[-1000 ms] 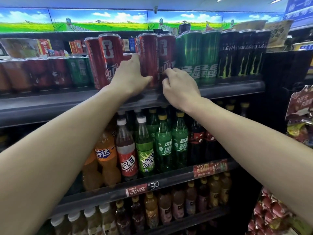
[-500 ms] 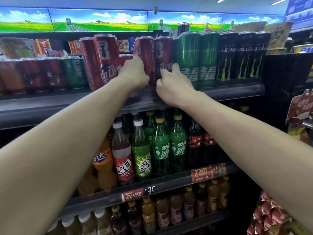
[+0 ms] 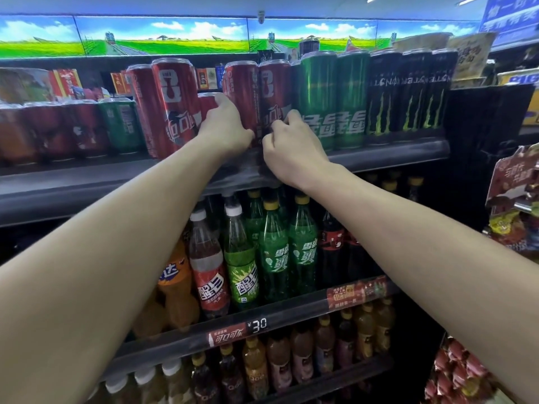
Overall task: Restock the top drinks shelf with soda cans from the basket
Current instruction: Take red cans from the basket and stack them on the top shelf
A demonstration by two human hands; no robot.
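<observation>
Two tall red soda cans stand side by side at the front of the top drinks shelf [image 3: 87, 182]. My left hand [image 3: 224, 128] reaches up and curls round the left side of the left red can [image 3: 242, 91], thumb at its base. The right red can [image 3: 274, 91] is pinched low down by my right hand [image 3: 291, 150], fingers curled against its front. Two more tall red cans [image 3: 172, 106] stand to the left, with a shorter red can [image 3: 207, 102] behind the gap. The basket is out of view.
Green cans [image 3: 332, 97] and black energy cans [image 3: 408, 94] fill the shelf to the right. Shorter shrink-wrapped cans [image 3: 73, 129] sit at the left. Bottles [image 3: 274, 249] crowd the shelves below. Snack packets [image 3: 513, 228] hang at the right edge.
Both hands stay on the two red cans. My left hand has slid toward the left side of its can, and my right hand has shifted slightly on the neighbouring can.
</observation>
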